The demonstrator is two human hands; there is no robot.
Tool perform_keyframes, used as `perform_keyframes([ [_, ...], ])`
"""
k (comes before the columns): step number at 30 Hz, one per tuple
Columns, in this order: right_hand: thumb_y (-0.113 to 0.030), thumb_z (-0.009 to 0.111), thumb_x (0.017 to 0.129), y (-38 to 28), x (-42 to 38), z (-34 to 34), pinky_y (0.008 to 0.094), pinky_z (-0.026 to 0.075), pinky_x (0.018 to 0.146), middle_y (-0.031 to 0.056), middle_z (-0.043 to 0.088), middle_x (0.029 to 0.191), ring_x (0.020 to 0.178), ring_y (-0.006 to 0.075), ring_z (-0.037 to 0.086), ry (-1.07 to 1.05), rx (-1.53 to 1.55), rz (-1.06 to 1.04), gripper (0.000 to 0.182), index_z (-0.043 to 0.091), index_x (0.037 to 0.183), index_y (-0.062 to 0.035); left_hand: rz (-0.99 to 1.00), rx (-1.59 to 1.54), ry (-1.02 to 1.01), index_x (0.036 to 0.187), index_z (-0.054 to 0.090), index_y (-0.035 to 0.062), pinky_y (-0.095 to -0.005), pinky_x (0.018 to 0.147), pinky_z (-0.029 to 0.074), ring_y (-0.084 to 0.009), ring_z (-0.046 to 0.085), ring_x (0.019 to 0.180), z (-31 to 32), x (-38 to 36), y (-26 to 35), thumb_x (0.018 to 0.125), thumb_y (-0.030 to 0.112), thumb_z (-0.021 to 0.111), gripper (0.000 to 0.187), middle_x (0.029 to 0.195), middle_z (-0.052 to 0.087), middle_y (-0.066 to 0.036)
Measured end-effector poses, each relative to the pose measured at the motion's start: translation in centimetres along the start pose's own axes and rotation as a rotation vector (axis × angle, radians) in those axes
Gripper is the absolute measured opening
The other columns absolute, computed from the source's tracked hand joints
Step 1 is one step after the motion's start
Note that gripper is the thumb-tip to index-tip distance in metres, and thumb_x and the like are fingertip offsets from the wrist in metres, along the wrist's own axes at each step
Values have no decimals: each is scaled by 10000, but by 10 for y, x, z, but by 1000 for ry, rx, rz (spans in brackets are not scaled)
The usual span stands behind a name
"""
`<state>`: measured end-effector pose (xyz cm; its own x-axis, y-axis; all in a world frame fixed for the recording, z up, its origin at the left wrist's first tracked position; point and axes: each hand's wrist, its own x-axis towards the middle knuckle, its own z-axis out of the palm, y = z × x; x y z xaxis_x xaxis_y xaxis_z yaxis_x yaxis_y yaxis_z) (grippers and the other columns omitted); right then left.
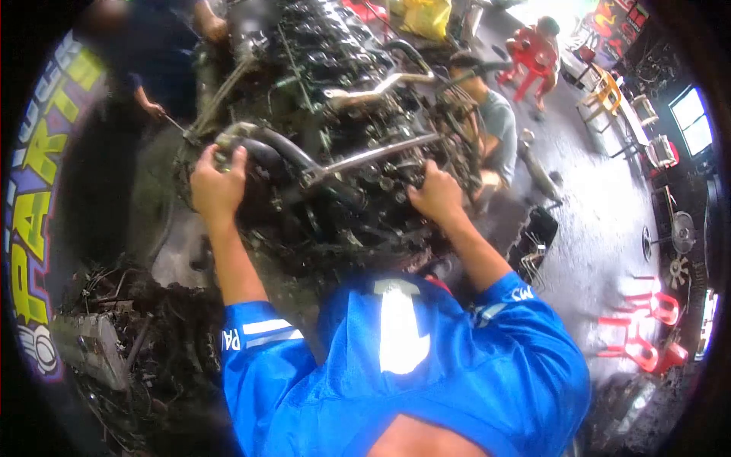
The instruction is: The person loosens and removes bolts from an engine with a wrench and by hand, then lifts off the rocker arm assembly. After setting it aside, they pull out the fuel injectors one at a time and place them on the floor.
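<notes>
1. Engine [327,46]: in front; metal bar [381,156] across it.
2. Left: banner [46,183]; nearer, other machinery [99,343].
3. One person [499,126] right of the engine, another [152,46] left.
4. Far right: stools [643,324] on the floor [582,228].

Blue short-sleeved fabric jersey [327,411]: solid, bright; paired white stripes and white lettering on sleeve, large white block figure on chest. Bulky metal engine [335,68]: black and dark grey, silvery highlights. Long straight metal bar [377,154]: silver-grey. Thick curved hose [285,147]: black. Crumpled plastic bag [428,18]: yellow. Co-worker's shirt [500,137]: plain grey. Plastic chairs [633,329]: red. Wall lettering [34,206]: yellow-green, violet edging. Floor [582,221]: grey, white glare patches.
</notes>
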<state>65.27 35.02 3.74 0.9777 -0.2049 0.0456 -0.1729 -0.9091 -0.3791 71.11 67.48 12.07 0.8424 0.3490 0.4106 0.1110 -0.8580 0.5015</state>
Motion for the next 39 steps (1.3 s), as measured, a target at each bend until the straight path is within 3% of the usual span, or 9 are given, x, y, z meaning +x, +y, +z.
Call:
perform_keyframes([
  [6,-211,658,700,5,4,0,445,497,738,208,627,853,836,377,612,53,44,-147,344,538,929,17,7,-37,-14,1114,596,64,-377,853,435,-308,577,1019,-1,1,-3,730,485,648,572,1083,617,-149],
  [8,-231,658,690,7,8,0,442,492,763,210,628,879,866,369,609,20,3,-118,344,569,924,5,21,-31,8,1121,593,66,-374,864,430,-305,572,1032,3,2,-7,730,493,646,582,1096,612,-149],
  [12,-277,642,644,8,18,-9,380,476,808,211,634,924,914,341,606,-195,215,25,432,598,987,-19,-1,-45,-42,1126,591,68,-373,876,424,-305,565,1048,1,4,-8,727,506,643,595,1105,609,-149],
  [15,-266,659,678,21,28,-7,362,507,700,162,652,847,799,290,645,-311,242,10,396,595,979,-17,8,-33,-12,1138,587,75,-372,887,419,-306,554,1071,2,5,-10,722,517,641,610,1127,601,-147],
  [17,-238,673,743,22,31,-11,316,504,558,89,640,775,674,204,647,-579,655,229,324,588,980,-34,-14,-51,-16,1141,585,76,-370,888,419,-305,554,1072,-1,6,-8,718,519,642,615,1127,601,-148],
  [21,-222,666,807,30,33,-13,259,490,452,56,623,761,595,157,627,-664,997,404,264,581,984,-46,-15,-66,-3,1148,582,79,-368,889,418,-304,555,1071,5,8,-13,702,533,647,639,1128,602,-141],
  [29,-185,628,839,39,40,-8,271,507,484,74,618,763,589,182,613,-728,1115,421,224,557,979,-25,13,-99,7,1152,577,72,-363,898,415,-297,551,1081,-2,4,-9,695,522,659,647,1138,596,-151],
  [37,-128,593,858,37,50,-19,279,501,469,86,595,748,556,181,596,-811,1025,389,180,536,975,-3,-4,-117,-47,1150,574,48,-354,899,419,-289,553,1080,0,11,-15,695,484,684,639,1141,594,-155],
  [39,-122,595,857,28,52,-29,279,515,497,75,585,766,576,176,603,-837,881,381,205,539,1007,5,17,-139,-69,1139,583,45,-356,904,419,-293,550,1087,-2,11,-14,690,490,687,640,1143,592,-161],
])
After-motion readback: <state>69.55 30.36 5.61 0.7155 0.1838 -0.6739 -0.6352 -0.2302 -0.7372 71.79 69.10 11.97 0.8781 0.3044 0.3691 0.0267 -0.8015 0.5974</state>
